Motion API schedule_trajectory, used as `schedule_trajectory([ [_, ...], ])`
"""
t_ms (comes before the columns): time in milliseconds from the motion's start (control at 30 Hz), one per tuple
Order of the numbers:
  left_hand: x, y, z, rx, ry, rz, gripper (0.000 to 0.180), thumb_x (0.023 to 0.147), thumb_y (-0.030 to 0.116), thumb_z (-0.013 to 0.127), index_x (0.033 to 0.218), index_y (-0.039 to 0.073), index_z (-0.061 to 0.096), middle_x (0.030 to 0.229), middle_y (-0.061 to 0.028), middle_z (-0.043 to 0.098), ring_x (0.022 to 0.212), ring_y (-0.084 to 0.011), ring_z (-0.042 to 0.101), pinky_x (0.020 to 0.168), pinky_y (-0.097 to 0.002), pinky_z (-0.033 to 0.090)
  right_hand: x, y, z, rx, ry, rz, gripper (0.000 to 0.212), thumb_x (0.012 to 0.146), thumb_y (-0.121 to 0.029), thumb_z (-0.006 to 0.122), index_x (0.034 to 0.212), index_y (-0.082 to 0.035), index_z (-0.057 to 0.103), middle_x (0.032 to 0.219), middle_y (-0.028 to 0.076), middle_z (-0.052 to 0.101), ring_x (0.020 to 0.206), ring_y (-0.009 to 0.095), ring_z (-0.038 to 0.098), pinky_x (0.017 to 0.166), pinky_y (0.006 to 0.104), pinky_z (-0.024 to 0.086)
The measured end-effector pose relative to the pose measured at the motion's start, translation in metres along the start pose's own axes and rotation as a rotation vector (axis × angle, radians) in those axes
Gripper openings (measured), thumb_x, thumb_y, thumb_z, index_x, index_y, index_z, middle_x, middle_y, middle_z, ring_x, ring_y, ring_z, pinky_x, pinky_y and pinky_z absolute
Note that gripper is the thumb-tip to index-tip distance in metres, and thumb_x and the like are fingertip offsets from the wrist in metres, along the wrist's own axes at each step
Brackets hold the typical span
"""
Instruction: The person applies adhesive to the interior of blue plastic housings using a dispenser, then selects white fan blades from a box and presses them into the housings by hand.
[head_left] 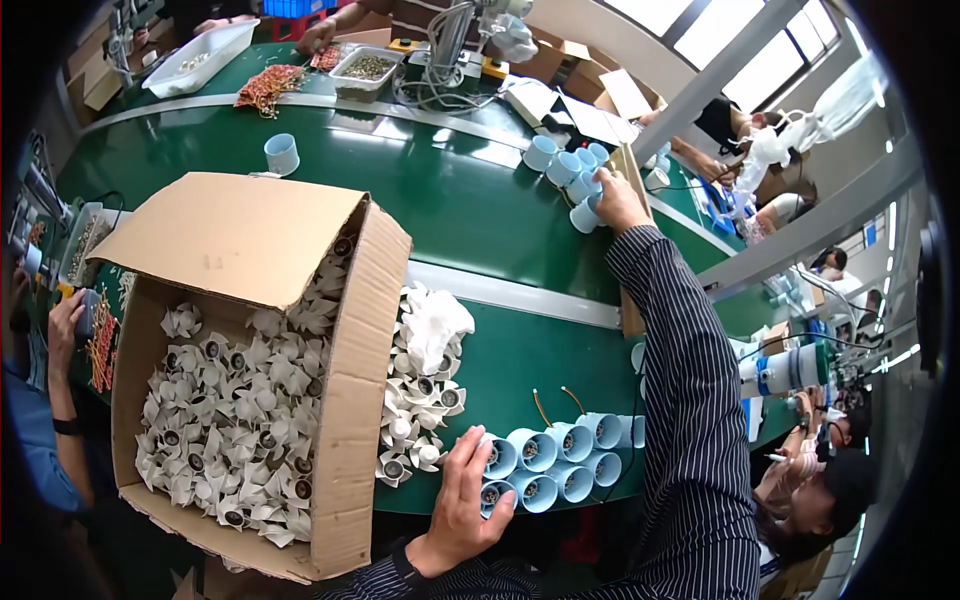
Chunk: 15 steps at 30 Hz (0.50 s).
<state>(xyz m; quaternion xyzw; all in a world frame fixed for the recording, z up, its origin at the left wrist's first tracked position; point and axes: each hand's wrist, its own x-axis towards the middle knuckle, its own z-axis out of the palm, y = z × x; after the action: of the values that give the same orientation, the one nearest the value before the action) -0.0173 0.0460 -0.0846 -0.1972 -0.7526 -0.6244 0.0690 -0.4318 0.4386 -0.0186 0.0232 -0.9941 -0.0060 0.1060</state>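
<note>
My left hand (463,508) rests against the left end of two rows of light-blue cups (532,450), its fingers stretched out and its thumb apart. The cups lie on their sides, open ends toward me, with small metal parts inside. Reaching far forward, my right hand (622,203) has its fingers closed on a light-blue cup (586,214) at the edge of another cup group (566,165). Its fingertips are partly hidden. White fan impellers (425,390) lie in a pile left of the rows, under a crumpled white bag (440,325).
A large cardboard box (345,430) full of white impellers stands at left. One light-blue cup (282,155) stands alone on the green belt (470,215). A metal post (800,235) and cardboard strip (632,300) border the right. Other people work at left, right and across.
</note>
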Motion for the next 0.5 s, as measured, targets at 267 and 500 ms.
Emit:
schedule_trajectory([
  [267,-0.001,0.002,-0.001,0.012,-0.061,0.012,0.076,0.092,0.018,0.074,0.155,-0.010,0.042,0.161,-0.0350,0.043,0.147,-0.0499,0.048,0.122,-0.0556,0.041,-0.002,-0.021,-0.026,0.077,-0.223,0.018,0.015,0.082,-0.005,0.081,0.096,-0.004,0.081,0.095,0.021,0.080,0.093,0.037,0.078,0.089,0.0426,0.064],
  [500,0.007,0.002,0.001,0.024,-0.060,0.030,0.075,0.092,0.014,0.074,0.155,-0.009,0.043,0.162,-0.0345,0.041,0.149,-0.0505,0.046,0.124,-0.0563,0.039,-0.082,-0.085,-0.102,0.052,-0.390,-0.039,0.019,0.080,-0.007,0.081,0.099,-0.003,0.082,0.096,0.023,0.079,0.089,0.037,0.079,0.085,0.0430,0.063],
])
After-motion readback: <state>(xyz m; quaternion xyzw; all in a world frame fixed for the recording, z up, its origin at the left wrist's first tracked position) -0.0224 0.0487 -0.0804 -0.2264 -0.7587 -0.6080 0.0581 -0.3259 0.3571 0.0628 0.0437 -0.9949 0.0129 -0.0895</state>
